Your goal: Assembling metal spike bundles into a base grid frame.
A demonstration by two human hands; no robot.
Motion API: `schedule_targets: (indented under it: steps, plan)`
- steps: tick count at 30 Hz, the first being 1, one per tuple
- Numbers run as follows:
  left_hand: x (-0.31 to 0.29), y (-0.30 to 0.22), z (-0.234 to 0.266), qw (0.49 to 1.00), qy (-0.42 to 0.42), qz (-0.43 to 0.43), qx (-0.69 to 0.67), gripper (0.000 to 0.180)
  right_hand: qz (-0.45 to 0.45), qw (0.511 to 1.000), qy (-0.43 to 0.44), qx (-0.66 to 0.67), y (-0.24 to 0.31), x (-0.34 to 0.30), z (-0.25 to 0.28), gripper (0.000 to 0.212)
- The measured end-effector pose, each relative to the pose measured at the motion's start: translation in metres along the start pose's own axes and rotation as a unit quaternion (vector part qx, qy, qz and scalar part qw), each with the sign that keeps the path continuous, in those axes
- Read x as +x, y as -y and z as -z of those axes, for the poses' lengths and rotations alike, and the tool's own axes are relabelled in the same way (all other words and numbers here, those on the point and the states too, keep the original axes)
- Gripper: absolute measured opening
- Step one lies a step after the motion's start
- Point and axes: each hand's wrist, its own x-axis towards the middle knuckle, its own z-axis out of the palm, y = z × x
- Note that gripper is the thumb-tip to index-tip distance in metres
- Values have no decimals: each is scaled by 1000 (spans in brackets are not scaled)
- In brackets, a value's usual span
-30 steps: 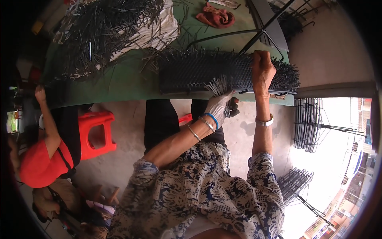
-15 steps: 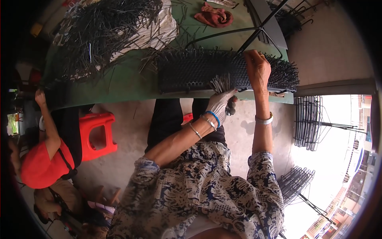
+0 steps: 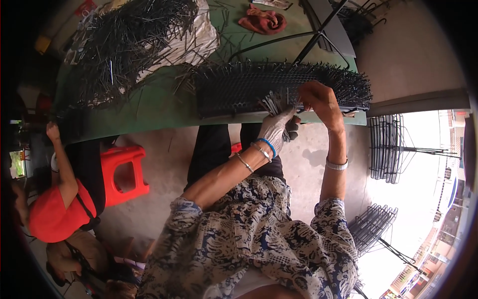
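My left hand [image 3: 277,127], in a pale glove with dark fingertips, is closed round a bundle of thin grey metal rods [image 3: 271,103], their ends fanning upward. It is at the near edge of a long black perforated block [image 3: 231,92], which is filled with rows of thin dark rods, densest on the right. My bare right hand [image 3: 322,104] is just right of the bundle, over the block's near side. Its thumb and fingers are pinched together near the rod tips; what they hold, if anything, is too small to make out.
A large heap of dark rods [image 3: 129,45] lies on white sacking on the green table [image 3: 164,112]. Behind the block stand a black metal frame [image 3: 318,34] and a reddish cloth [image 3: 262,21]. A red stool [image 3: 124,174] and a person in red [image 3: 59,212] are at left; wire racks [image 3: 386,149] at right.
My right hand has come down and toward me, from over the block's rods to beside the bundle. My left hand keeps its hold on the rods, nearly in place.
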Motion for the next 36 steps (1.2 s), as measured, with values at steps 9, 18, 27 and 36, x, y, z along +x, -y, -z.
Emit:
schedule_targets:
  steps: [9,18,27,36]
  plan:
    - [0,4,-3,998,-31,22,-47,14,155,898,-352,-214,-7,48,5,10]
    - [0,3,1,995,-45,36,-76,14,114,858,-281,-414,-21,59,-7,12]
    - [-1,-5,-2,999,-30,2,-12,18,-7,992,-65,-104,-4,11,0,16]
    - [2,-2,-8,999,4,36,-14,15,4,962,-260,-77,13,10,5,9]
